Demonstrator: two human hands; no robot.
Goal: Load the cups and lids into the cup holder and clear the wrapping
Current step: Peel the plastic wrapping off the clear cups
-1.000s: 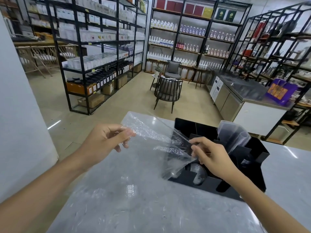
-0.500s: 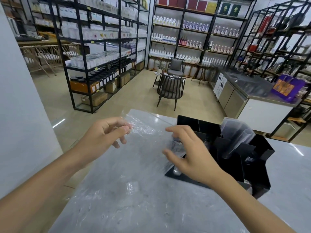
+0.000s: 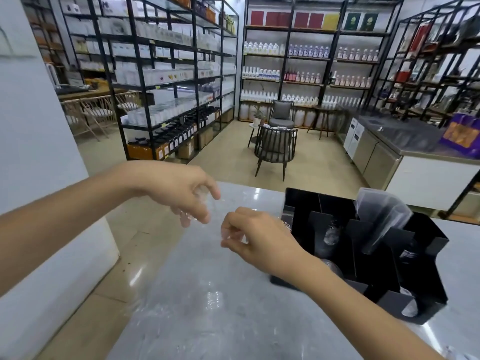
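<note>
Both hands (image 3: 181,193) (image 3: 257,237) pinch barely visible clear wrapping (image 3: 210,216).

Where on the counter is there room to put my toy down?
Bare counter lies near you, below both hands and left of the black cup holder. It is crowded between the left hand and right hand, where they gather the clear wrapping.

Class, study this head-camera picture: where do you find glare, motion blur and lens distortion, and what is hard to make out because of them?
Head view: ceiling lights leave bright glare patches on the grey counter; the shelving uprights bow outward near the frame edges, a wide-angle effect; the left hand and right hand are slightly smeared; the clear wrapping between them is nearly invisible, so its outline cannot be traced; the black cup holder stays fairly sharp.
</note>
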